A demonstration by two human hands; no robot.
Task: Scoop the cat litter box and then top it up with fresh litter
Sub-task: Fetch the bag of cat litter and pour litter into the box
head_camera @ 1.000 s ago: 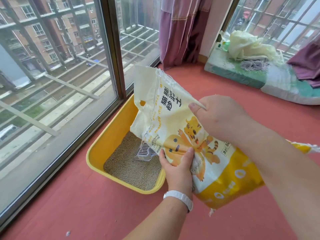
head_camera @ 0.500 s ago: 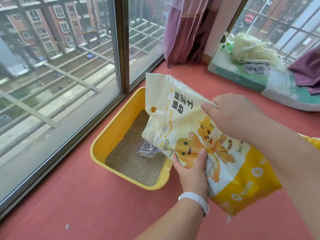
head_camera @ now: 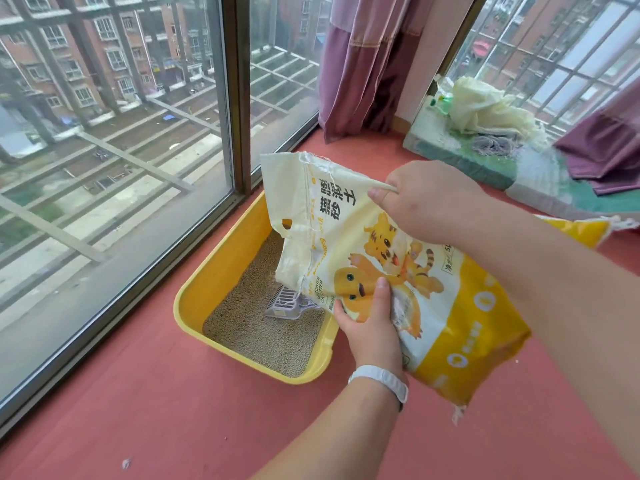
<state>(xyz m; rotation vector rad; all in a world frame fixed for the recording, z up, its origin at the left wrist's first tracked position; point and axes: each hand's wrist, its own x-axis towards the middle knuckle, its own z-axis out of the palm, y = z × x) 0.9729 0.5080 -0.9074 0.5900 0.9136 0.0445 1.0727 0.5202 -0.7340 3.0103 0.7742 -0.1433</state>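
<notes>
Starting with the largest item, the floor [head_camera: 156,403] carries the box [head_camera: 204,289] hard against the window [head_camera: 114,168], one short end toward the curtain corner and the other toward you. Litter [head_camera: 256,327] covers the box bottom in a fairly even layer.

You hold the bag [head_camera: 450,327] over the near right corner of the box. Its long axis runs from the yellow base at the right, raised, down and left to the torn mouth, which points into the box interior. No litter is visibly falling; judged from the tilt, the pour has not started. This attitude keeps the mouth inside the rim so grains land in the box and not on the floor.

Your right hand [head_camera: 433,199] pinches the upper edge of the mouth between thumb and closed fingers, which holds the opening up and controls the flow. Your left hand [head_camera: 372,327] cups the lower face of the bag from beneath, thumb on the printed side and fingers behind, out of view. It bears the weight and sets the tilt.

The scoop [head_camera: 287,303] lies on the litter near the right wall, partly hidden by the bag mouth. Expect fresh litter to bury it unless you move it aside first.
</notes>
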